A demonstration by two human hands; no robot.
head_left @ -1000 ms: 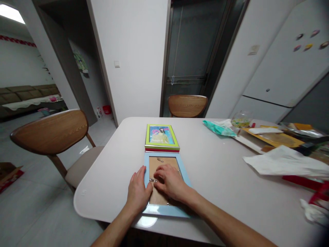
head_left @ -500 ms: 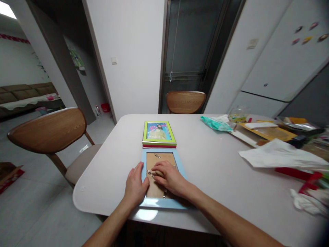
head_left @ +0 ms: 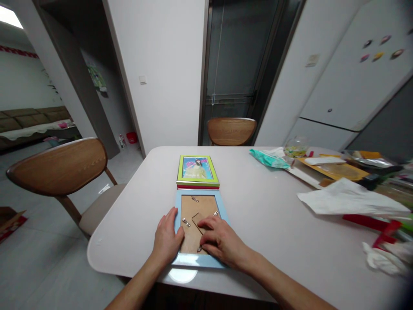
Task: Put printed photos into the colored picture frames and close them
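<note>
A light blue photo frame (head_left: 222, 206) lies back side up at the near edge of the table. Its brown backing board (head_left: 189, 237) carries several small metal clips and a cut stand flap. My left hand (head_left: 167, 236) rests along the frame's left border, fingers stretched out. My right hand (head_left: 222, 241) is over the lower right of the board, fingers bent together, the tips at the bottom metal clip (head_left: 199, 249). Another metal clip (head_left: 186, 222) sits at the left side. Beyond lies a lime green frame (head_left: 198, 182) with a picture facing up, on top of a red one.
On the right side of the table (head_left: 258, 215) lie a teal packet (head_left: 269, 159), a glass bowl (head_left: 296, 148), a yellow envelope (head_left: 351, 170), white paper (head_left: 348, 198) and red wrapping. Wooden chairs stand at the left (head_left: 61, 168) and the far side (head_left: 231, 131).
My right hand has moved from the middle of the board down to the bottom clip, which now sits at a different angle. My left hand stays at the left border.
</note>
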